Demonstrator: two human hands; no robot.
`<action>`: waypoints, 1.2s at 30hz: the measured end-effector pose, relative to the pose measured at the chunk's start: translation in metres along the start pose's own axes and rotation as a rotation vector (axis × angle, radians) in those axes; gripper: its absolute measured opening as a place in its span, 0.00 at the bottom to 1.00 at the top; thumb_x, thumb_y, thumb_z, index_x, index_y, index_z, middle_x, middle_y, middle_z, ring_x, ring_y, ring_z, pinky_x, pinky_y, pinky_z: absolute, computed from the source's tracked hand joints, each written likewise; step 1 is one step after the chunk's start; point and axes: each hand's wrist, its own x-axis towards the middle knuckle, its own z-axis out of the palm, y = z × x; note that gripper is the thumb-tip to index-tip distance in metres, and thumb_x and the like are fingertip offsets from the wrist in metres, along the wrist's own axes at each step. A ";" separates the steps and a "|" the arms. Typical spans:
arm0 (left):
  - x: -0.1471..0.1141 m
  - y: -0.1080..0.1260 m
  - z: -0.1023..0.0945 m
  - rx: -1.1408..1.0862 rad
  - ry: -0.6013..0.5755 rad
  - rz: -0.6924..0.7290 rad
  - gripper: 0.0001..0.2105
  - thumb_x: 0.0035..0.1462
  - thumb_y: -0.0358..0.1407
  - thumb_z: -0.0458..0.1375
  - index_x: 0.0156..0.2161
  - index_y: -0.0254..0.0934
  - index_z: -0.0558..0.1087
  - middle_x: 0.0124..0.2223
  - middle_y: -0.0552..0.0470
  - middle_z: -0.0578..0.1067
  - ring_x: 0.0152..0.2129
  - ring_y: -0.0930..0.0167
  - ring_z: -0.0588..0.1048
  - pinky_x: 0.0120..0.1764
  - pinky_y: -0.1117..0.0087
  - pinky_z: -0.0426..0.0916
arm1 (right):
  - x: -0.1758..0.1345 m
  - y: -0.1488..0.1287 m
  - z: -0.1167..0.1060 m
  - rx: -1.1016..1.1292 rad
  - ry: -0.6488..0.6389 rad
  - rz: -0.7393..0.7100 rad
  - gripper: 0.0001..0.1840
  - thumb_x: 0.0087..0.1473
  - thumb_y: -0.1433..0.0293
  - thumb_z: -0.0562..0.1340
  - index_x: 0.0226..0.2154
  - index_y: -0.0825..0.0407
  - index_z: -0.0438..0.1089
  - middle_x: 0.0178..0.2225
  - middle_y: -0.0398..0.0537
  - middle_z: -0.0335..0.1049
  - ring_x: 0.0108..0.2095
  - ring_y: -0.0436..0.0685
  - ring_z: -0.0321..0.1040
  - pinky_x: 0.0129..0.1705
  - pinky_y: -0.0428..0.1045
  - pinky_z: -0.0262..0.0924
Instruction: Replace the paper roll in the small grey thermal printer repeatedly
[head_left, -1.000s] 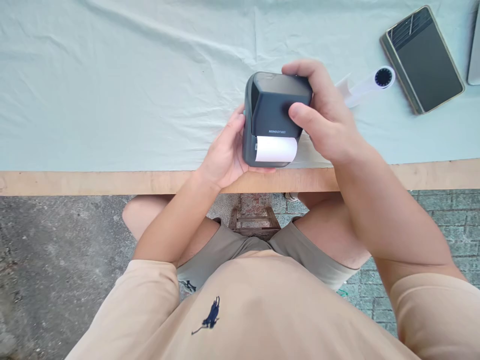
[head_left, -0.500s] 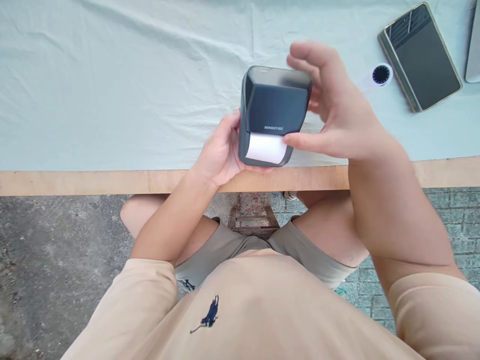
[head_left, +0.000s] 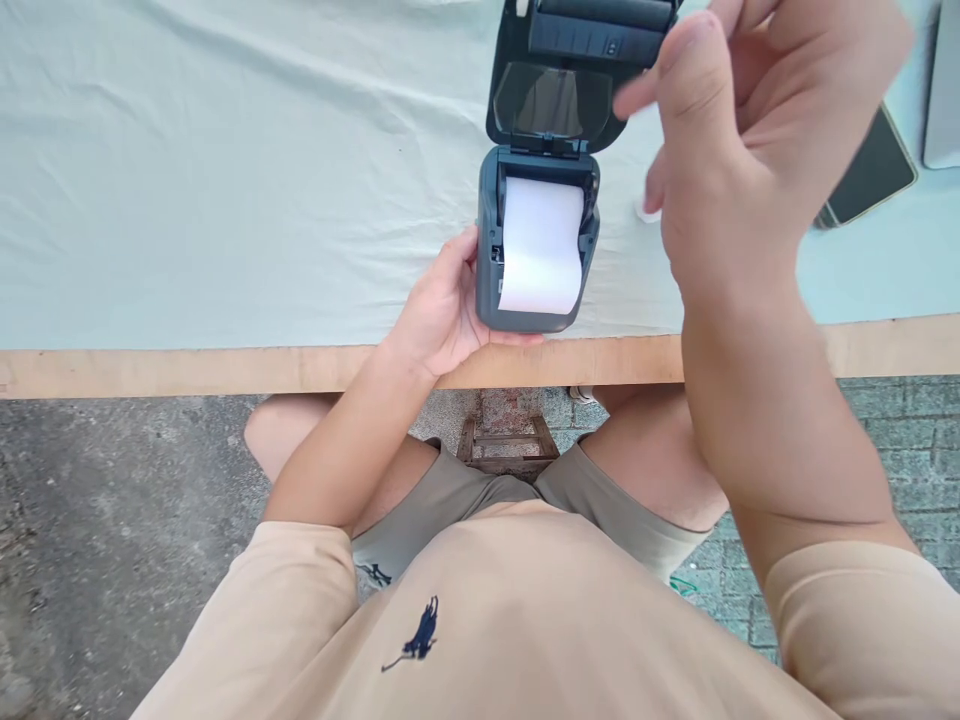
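Note:
A dark label printer (head_left: 487, 290) is held near the table's front edge, its lid (head_left: 555, 110) swung up and back. Inside lies a roll of white paper (head_left: 541, 245), its loose end draped toward the front. My left hand (head_left: 442, 305) grips the printer's body from the left and below. Beside the lid's right edge is my right hand (head_left: 750, 150), thumb raised and fingers apart, partly blurred; whether a fingertip touches the lid I cannot tell. A small white thing (head_left: 646, 212) shows at its lower finger, mostly hidden.
A pale cloth (head_left: 225, 180) covers the table, whose bare wooden edge (head_left: 187, 370) runs along the front. At the right lies a dark phone-like device (head_left: 874, 170), partly behind my right hand. A grey object (head_left: 943, 100) is cut off by the right border.
The printer's lid has gone from closed to open, showing the paper inside. My right hand has moved up and right from the printer's side. My left hand keeps its hold.

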 end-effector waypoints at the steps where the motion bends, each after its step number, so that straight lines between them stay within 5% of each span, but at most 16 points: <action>1: 0.000 0.000 0.000 -0.006 0.000 0.001 0.34 0.83 0.62 0.57 0.82 0.49 0.74 0.67 0.44 0.93 0.68 0.39 0.93 0.56 0.38 0.98 | 0.000 -0.003 -0.005 -0.071 -0.034 -0.034 0.39 0.82 0.28 0.65 0.35 0.42 0.72 0.37 0.45 0.72 0.32 0.61 0.77 0.37 0.61 0.71; 3: 0.000 -0.001 0.001 -0.008 0.001 0.003 0.33 0.82 0.63 0.57 0.80 0.50 0.75 0.66 0.45 0.94 0.68 0.38 0.92 0.56 0.35 0.97 | -0.001 -0.010 -0.014 -0.236 -0.220 -0.101 0.20 0.81 0.49 0.70 0.38 0.41 0.77 0.35 0.45 0.78 0.30 0.62 0.77 0.36 0.61 0.66; 5: -0.001 -0.001 0.003 0.003 0.010 0.008 0.30 0.83 0.62 0.57 0.77 0.49 0.78 0.65 0.45 0.93 0.68 0.37 0.92 0.56 0.35 0.97 | -0.002 -0.014 -0.018 -0.415 -0.447 -0.164 0.01 0.69 0.63 0.73 0.43 0.39 0.82 0.34 0.44 0.84 0.29 0.63 0.76 0.33 0.61 0.60; 9: -0.005 0.000 0.007 0.033 0.030 0.022 0.26 0.84 0.61 0.58 0.72 0.49 0.80 0.63 0.46 0.93 0.67 0.40 0.93 0.54 0.40 0.98 | -0.007 -0.012 -0.012 -0.650 -0.609 -0.231 0.12 0.57 0.70 0.73 0.43 0.39 0.81 0.34 0.45 0.87 0.30 0.67 0.78 0.27 0.60 0.44; 17: -0.007 0.000 0.007 0.028 0.043 0.030 0.24 0.84 0.62 0.60 0.65 0.49 0.84 0.60 0.47 0.92 0.68 0.40 0.92 0.57 0.39 0.96 | -0.007 0.004 -0.001 -0.549 -0.647 -0.257 0.08 0.68 0.65 0.72 0.37 0.39 0.74 0.31 0.47 0.81 0.24 0.63 0.65 0.26 0.60 0.49; 21: -0.008 0.001 0.008 0.031 0.037 0.047 0.23 0.83 0.60 0.61 0.65 0.48 0.84 0.62 0.46 0.93 0.63 0.41 0.94 0.46 0.48 0.97 | 0.000 -0.007 -0.002 -0.557 -0.679 -0.274 0.11 0.65 0.66 0.74 0.34 0.41 0.73 0.36 0.48 0.83 0.26 0.61 0.65 0.26 0.60 0.47; 27: -0.009 0.005 0.011 0.061 0.037 0.024 0.26 0.86 0.59 0.58 0.70 0.45 0.82 0.67 0.44 0.92 0.63 0.42 0.94 0.38 0.56 0.96 | 0.024 -0.060 -0.008 -0.767 -0.945 0.022 0.06 0.63 0.72 0.71 0.39 0.43 0.78 0.51 0.50 0.90 0.37 0.66 0.77 0.30 0.60 0.46; 30: -0.009 0.005 0.010 0.050 0.052 0.027 0.27 0.88 0.59 0.54 0.70 0.44 0.82 0.66 0.43 0.92 0.63 0.42 0.94 0.39 0.54 0.97 | 0.030 -0.070 -0.018 -0.743 -0.922 0.004 0.06 0.62 0.71 0.71 0.40 0.43 0.78 0.52 0.50 0.90 0.38 0.65 0.77 0.31 0.60 0.48; 36: -0.003 0.004 0.005 -0.022 0.037 0.000 0.29 0.89 0.59 0.50 0.75 0.45 0.81 0.63 0.44 0.94 0.62 0.43 0.95 0.42 0.52 0.98 | 0.027 -0.046 -0.060 -0.227 -0.640 -0.001 0.14 0.58 0.68 0.71 0.47 0.42 0.83 0.49 0.49 0.89 0.34 0.60 0.75 0.32 0.61 0.67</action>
